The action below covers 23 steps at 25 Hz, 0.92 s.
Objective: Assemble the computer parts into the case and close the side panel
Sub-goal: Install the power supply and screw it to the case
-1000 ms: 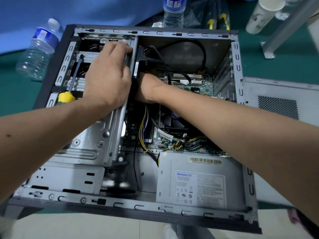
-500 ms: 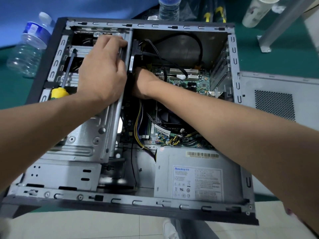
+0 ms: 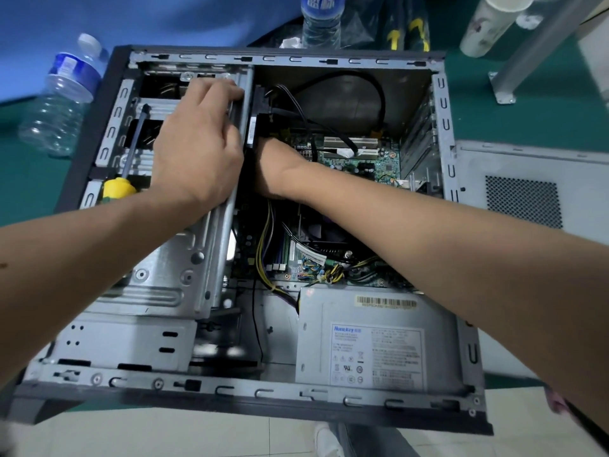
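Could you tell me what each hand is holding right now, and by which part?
The left hand grips the drive cage by its upper right edge. The right hand reaches under that cage; its fingers are hidden, so its hold cannot be told.

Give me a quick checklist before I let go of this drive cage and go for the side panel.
1. Left hand steadying the drive cage: ok, fingers curl over its top edge.
2. Right hand clear of the case: not ok, it reaches in beside the cage; its fingers are hidden.
3. Drive connector seated: cannot tell, it is out of sight behind the cage.
4. Screwdriver out of the case: not ok, it lies on the front bay frame.
5. Cables clear of the opening: cannot tell; a black cable loops high near the back.
6. Side panel within reach: ok, it lies right of the case.
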Motion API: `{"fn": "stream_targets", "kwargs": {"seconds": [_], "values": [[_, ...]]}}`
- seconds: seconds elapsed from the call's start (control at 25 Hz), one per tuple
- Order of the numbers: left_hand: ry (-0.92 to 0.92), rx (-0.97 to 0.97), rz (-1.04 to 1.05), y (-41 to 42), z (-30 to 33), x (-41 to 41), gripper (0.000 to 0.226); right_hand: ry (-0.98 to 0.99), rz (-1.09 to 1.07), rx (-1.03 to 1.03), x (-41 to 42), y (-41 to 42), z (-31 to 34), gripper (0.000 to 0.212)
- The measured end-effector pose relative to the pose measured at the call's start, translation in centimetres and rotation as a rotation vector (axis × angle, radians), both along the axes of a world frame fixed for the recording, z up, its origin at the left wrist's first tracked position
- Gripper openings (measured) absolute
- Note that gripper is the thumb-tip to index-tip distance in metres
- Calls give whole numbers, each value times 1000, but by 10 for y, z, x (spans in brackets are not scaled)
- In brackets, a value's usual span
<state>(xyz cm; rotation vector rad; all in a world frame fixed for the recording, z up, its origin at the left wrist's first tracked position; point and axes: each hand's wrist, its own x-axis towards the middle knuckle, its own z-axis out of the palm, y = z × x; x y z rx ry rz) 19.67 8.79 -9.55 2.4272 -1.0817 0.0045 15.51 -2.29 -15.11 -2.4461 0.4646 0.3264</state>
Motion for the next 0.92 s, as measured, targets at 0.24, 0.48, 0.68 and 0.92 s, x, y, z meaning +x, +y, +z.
{"fn": "stream_targets", "kwargs": {"seconds": [0.24,0.48,0.68,0.92], "values": [[-7,-1,-5,0,-1,0,48,-15,-135,-104,-8,1,-3,28],[2,4,2,1,0,0,48,29,-169,-68,0,-2,2,33],[2,2,-5,0,0,-1,48,8,-164,-27,-9,7,-1,27],[4,-5,-2,0,0,0,48,32,-265,-10,-3,8,-1,30]]}}
